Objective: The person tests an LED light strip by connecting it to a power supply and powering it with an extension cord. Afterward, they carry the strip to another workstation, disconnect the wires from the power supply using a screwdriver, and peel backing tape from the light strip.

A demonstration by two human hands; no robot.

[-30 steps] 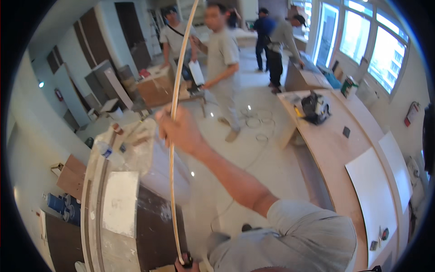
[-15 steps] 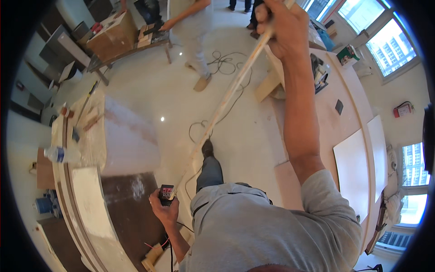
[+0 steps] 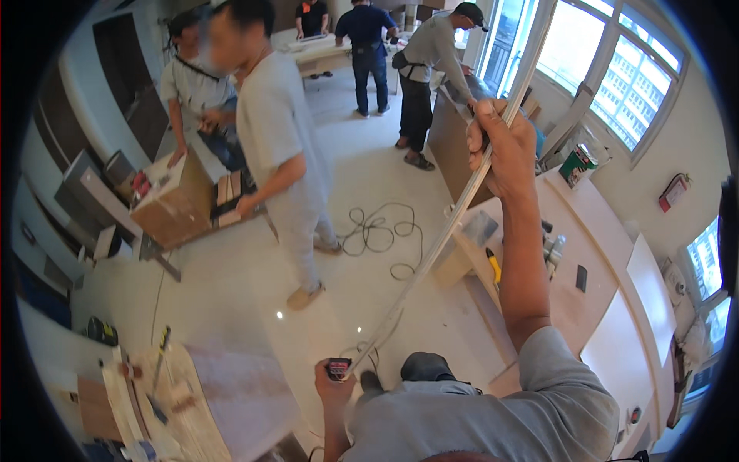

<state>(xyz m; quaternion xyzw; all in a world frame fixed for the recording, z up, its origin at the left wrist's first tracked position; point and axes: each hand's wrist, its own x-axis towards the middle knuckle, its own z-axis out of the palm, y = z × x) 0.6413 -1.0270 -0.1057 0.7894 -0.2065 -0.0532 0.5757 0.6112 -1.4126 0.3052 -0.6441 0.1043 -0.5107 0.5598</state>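
My left hand (image 3: 334,390), low in the middle, is closed around a small black box-shaped device (image 3: 338,369) with a red label. A long, thin pale strip (image 3: 440,240) slants up and right from beside this device; whether the two are joined I cannot make out. Higher up on the right, my raised right hand (image 3: 509,154) grips the strip, its fingers curled round it. Beyond that hand the strip runs on past the picture's upper edge.
A pale panelled workbench (image 3: 566,308) stands right, with a yellow-handled tool (image 3: 493,266) beside my forearm. A dusty cabinet (image 3: 239,393) is at lower left. A loose cable (image 3: 385,227) lies on the floor. One person (image 3: 277,131) stands ahead left; several others work farther back.
The view has tilted upward, bringing more of the room and people into sight. Both hands sit lower in the picture, still holding the device and the strip.
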